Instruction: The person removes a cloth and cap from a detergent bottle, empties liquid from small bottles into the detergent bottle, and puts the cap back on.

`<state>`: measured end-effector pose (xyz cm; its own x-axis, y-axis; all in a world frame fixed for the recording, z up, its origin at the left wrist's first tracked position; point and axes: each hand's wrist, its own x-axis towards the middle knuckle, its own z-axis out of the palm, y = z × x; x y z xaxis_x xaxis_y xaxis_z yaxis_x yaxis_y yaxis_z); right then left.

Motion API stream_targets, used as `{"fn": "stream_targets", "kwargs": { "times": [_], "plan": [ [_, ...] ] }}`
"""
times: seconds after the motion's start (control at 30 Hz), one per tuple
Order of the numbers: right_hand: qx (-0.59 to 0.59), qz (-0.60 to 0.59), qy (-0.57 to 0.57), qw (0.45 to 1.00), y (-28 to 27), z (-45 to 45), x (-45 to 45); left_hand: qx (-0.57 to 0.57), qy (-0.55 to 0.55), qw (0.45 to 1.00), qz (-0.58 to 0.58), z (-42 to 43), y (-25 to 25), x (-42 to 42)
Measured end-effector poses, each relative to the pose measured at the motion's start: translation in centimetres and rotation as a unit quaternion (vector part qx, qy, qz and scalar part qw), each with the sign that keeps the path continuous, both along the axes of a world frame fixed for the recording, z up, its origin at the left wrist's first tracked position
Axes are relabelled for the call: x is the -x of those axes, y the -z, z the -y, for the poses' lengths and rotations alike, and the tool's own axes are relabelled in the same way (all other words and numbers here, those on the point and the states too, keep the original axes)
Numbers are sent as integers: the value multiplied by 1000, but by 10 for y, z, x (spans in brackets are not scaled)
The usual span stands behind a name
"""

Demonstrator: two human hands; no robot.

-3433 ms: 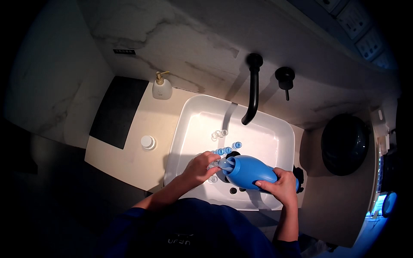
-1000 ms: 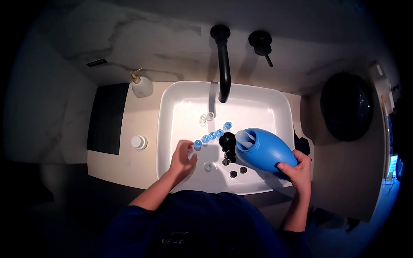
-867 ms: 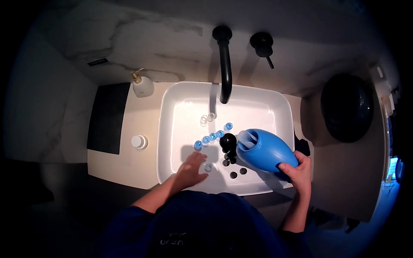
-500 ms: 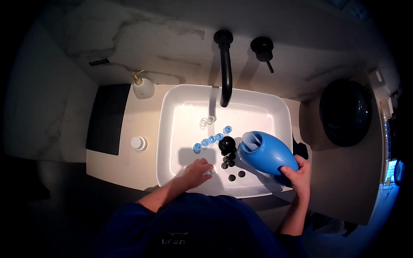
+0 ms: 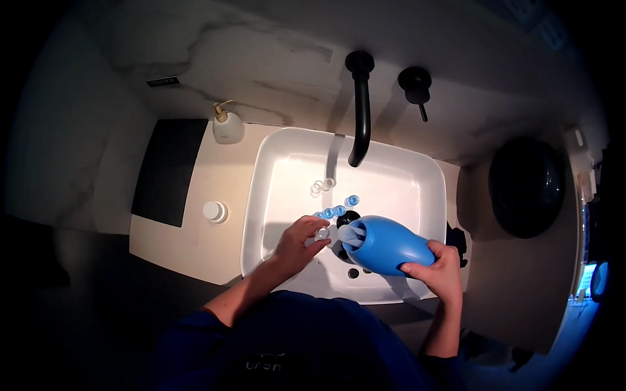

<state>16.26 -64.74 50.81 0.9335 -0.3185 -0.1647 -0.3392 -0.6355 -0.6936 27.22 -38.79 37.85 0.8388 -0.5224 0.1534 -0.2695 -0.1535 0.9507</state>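
Observation:
My left hand (image 5: 297, 246) is over the sink, thumb and fingers closed on a small clear cup-like piece (image 5: 322, 233). My right hand (image 5: 441, 272) grips the base of a blue bottle-shaped container (image 5: 395, 245), which lies tilted with its open mouth facing left. Translucent white flaps (image 5: 352, 234) show in that mouth, close to the clear piece but apart from it. Several small blue cup-like pieces (image 5: 340, 210) stand in a row beyond my left hand. Behind the container's mouth, a round black object (image 5: 349, 217) is partly hidden. Small black pieces (image 5: 354, 274) lie below the container.
The white rectangular sink (image 5: 256, 195) holds all these pieces, including more clear ones (image 5: 328, 183) near the back. A black faucet (image 5: 360, 124) reaches over it. On the counter are a soap dispenser (image 5: 228, 130), a white-capped jar (image 5: 214, 211) and a dark mat (image 5: 171, 173).
My left hand has lifted the clear piece from the sink's front area, up and right towards the container's mouth. The container has tipped flatter and shifted left. The whole view has turned slightly.

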Motion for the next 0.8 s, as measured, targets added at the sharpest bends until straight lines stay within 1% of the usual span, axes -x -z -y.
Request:
{"fn": "stream_targets", "kwargs": {
  "times": [0.03,0.17,0.23,0.37,0.43,0.57,0.63,0.8],
  "plan": [
    [15,-2,-7,1000,-2,-3,-3,-16,-4,1000,1,-1,-1,-1],
    [21,11,-17,1000,1,-11,-10,-23,-9,1000,-8,-5,1,2],
    [51,-2,-32,998,2,-11,-13,-4,-16,1000,-4,-4,6,4],
    [73,-21,-47,996,-6,-21,-22,-4,-33,999,12,-6,4,4],
    [77,-22,-51,996,-3,-22,-23,-36,-29,999,16,-8,-1,4],
    [88,-30,-55,994,-5,-27,-27,-31,-27,999,2,-11,-1,3],
    [97,-29,-60,993,-5,-28,-28,-28,-28,999,34,-13,0,4],
    [98,-33,-59,993,-2,-27,-28,-18,-27,998,59,-13,5,4]
  ]
}}
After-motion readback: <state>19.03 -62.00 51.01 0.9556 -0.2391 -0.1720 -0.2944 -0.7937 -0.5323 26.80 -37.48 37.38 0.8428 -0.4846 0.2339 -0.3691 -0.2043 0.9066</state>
